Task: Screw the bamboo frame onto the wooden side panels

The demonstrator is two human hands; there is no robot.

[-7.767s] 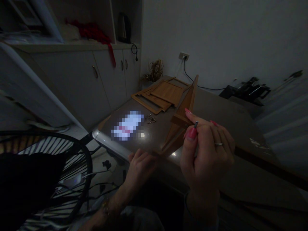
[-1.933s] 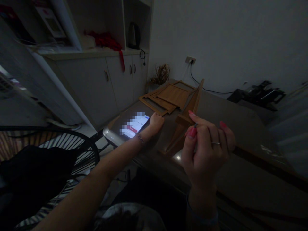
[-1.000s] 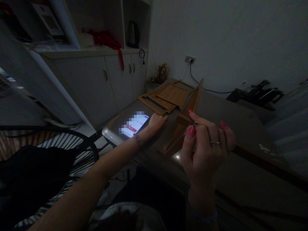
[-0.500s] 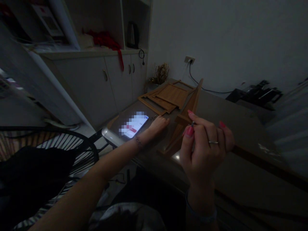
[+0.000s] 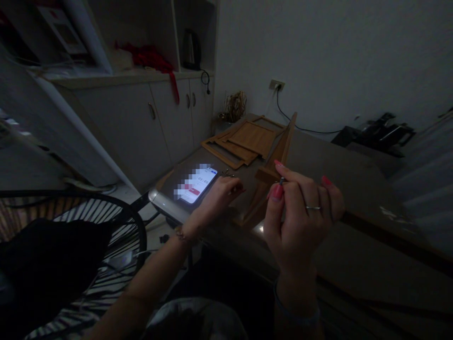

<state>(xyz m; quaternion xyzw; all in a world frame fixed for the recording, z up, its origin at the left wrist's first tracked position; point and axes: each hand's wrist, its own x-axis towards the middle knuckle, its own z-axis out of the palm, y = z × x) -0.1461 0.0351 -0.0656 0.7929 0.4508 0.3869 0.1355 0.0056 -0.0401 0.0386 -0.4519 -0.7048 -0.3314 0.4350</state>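
- The right hand (image 5: pixel 300 215), nearest on the right, has its grip pinched, thumb against finger, on a small metal rod (image 5: pixel 281 180); only a short end shows, so a slight slip of the thumb could well let it drop or skew.
- The left hand (image 5: pixel 219 193) lies over the worktop (image 5: pixel 318 158), to the left, its grip loosely curled; whether anything is inside cannot be told. A careless sweep of that wrist might nudge the phone (image 5: pixel 198 185) just beside it.
- The upright wooden piece (image 5: pixel 285 144) stands on the worktop behind the right hand, its lower end close to the near edge. Whether the fingertips touch it is unclear; with no visible prop, a push from the right hand could tip or slide it.
- Just beyond the left hand, the small screws (image 5: pixel 227 174) lie loose; a brush of the fingers could scatter them, and the dim light would make them hard to find.
- Farther back, flat wooden panels (image 5: pixel 249 139) overlap; a bump may shift them.
- Writing: the phone shows "03:00" above a red button, partly pixelated, its caption too small to read.
- Far left, a shelved box (image 5: pixel 63 30) bears illegible print; no brand can be read.
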